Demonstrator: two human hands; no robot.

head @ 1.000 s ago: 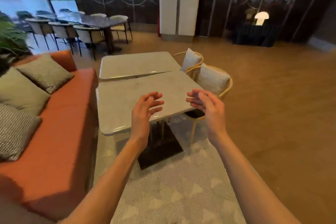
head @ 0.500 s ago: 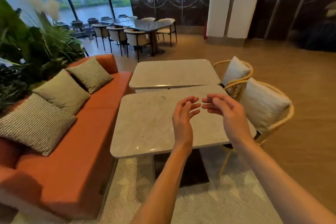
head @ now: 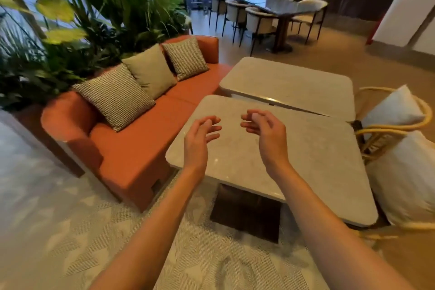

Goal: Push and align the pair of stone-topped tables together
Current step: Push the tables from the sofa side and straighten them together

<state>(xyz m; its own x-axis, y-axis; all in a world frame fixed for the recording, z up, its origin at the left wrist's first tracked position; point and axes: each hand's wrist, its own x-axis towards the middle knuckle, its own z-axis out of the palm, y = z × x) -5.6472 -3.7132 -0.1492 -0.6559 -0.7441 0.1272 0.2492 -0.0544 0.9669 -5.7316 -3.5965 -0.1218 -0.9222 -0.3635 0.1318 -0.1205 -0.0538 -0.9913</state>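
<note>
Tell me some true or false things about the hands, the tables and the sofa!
1. Both hands, left hand and right hand, are empty. True.
2. The two tables, near table and far table, are lined up evenly. False: a wedge-shaped gap shows between them at the sofa side.
3. The sofa is blue. False: it is orange.
4. Three cushions sit on the sofa. True.
5. A cup stands on the near table. False: nothing stands on its top.
</note>
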